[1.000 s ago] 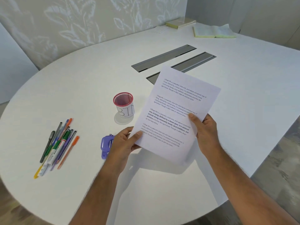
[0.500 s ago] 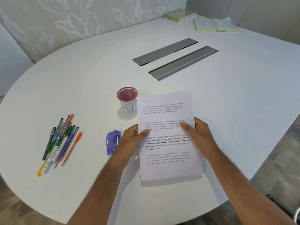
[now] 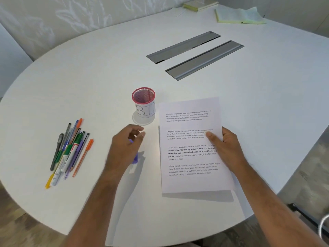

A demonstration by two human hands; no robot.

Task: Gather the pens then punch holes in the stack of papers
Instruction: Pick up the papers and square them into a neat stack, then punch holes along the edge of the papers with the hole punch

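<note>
Papers [image 3: 192, 154] lie lengthwise, top edge pointing away.

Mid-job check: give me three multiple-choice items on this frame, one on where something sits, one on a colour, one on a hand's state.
1. Where does the pile of pens lie?
A. in the mesh cup
B. on the table, left of the cup
C. on the papers

2. What colour is the rim of the mesh cup?
A. pink-red
B. blue
C. black

3. What is the right hand doing?
A. holding a pen
B. resting in the cup
C. holding the papers, thumb on top

Answers: 1 B, the pens lie loose on the tabletop; 2 A, the rim shows pink-red; 3 C, the thumb presses the sheet's right edge.
</note>
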